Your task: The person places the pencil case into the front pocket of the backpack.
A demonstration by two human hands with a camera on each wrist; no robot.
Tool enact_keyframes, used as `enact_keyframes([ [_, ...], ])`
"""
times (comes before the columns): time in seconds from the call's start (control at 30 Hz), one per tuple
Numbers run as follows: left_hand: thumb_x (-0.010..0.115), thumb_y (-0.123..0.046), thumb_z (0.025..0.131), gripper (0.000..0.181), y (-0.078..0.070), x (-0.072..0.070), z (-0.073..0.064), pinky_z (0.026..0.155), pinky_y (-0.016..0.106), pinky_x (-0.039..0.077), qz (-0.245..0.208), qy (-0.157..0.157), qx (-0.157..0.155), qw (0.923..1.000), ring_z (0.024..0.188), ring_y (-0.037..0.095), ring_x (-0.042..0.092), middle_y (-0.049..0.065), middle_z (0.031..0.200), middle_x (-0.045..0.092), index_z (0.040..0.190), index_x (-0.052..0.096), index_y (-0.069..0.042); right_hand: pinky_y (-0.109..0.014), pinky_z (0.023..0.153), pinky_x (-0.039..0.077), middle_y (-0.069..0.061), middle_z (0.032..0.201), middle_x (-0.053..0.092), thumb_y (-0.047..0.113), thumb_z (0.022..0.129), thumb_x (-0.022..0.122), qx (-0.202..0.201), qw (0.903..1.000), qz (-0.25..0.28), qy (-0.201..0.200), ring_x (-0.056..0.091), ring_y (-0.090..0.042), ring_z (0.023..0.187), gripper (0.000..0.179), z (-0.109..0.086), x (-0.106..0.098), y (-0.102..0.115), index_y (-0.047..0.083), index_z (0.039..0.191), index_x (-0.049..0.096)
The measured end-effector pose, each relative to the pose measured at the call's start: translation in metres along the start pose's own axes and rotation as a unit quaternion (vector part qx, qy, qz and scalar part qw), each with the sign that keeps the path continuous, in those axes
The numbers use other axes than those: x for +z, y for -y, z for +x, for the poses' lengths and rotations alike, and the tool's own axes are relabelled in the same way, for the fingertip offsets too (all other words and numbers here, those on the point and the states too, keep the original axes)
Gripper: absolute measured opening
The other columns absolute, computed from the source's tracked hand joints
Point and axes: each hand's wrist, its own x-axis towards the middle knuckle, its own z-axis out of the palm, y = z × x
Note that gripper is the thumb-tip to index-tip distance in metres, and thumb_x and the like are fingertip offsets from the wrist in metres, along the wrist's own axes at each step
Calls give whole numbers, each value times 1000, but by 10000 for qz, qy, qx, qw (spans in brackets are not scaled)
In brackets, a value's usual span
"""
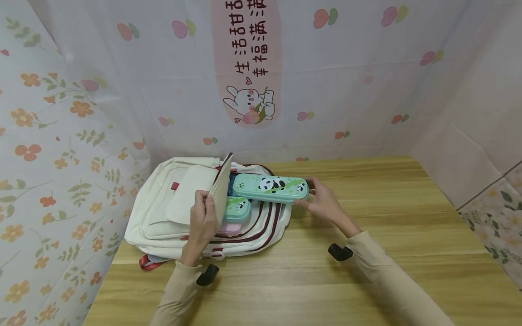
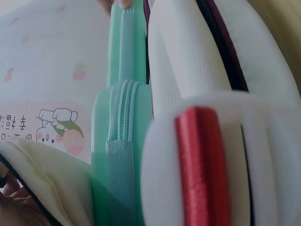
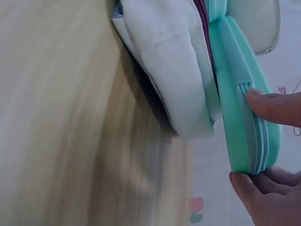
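Note:
A cream backpack [image 1: 161, 217] lies on the table with its pocket unzipped. My left hand [image 1: 203, 219] grips the edge of the raised flap [image 1: 222, 190], holding it away from the opening. My right hand [image 1: 324, 203] holds the right end of a mint-green zipped pencil case [image 1: 261, 194] with a panda print. In the right wrist view the thumb lies against the zipper side of the pencil case [image 3: 249, 122], and other fingers are at its end. The case's left end lies at the pocket opening. A second mint-green case [image 1: 238, 209] sits inside, partly hidden by the flap.
Below the second green case, a pink item [image 1: 230, 229] shows in the pocket. The wooden table [image 1: 391, 203] extends to the right and front. A printed curtain [image 1: 338, 90] hangs behind it, and a floral curtain [image 1: 61, 158] borders the left. A red strap [image 1: 148, 263] trails at the backpack's lower left.

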Motion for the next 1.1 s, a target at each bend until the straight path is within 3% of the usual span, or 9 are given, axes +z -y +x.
enact_keyframes([
  [0.4, 37, -7, 105, 16, -2, -1, 3, 54, 25, 36, -207, 11, 111, 9997, 59, 13, 43, 0, 65, 41, 98, 46, 5, -52, 109, 48, -30, 138, 54, 6, 84, 81, -124, 9991, 350, 213, 55, -47, 128, 75, 25, 8, 5, -7, 147, 43],
  [0.67, 37, -10, 105, 18, -3, 1, 6, 56, 26, 41, -359, 65, -13, 9993, 65, 18, 48, 13, 72, 51, 101, 45, 5, -56, 108, 47, -31, 136, 55, 3, 81, 82, -163, 9989, 441, 25, 57, -49, 124, 76, 31, 12, 9, -7, 145, 44],
  [0.9, 37, -3, 104, 14, -5, 1, 8, 55, 24, 33, -211, -121, 32, 9997, 59, 10, 38, -1, 64, 37, 97, 44, 6, -55, 101, 52, -28, 140, 55, 5, 80, 84, -68, 9988, 482, -61, 62, -45, 116, 72, 35, 20, 14, -6, 141, 48],
  [1.1, 36, 1, 103, 13, -6, 2, 7, 54, 24, 33, -232, -68, 16, 9997, 58, 9, 37, -3, 63, 34, 95, 43, 9, -52, 102, 52, -30, 138, 56, 1, 82, 81, -224, 9985, 499, 46, 62, -46, 118, 68, 36, 23, 18, -8, 141, 49],
])
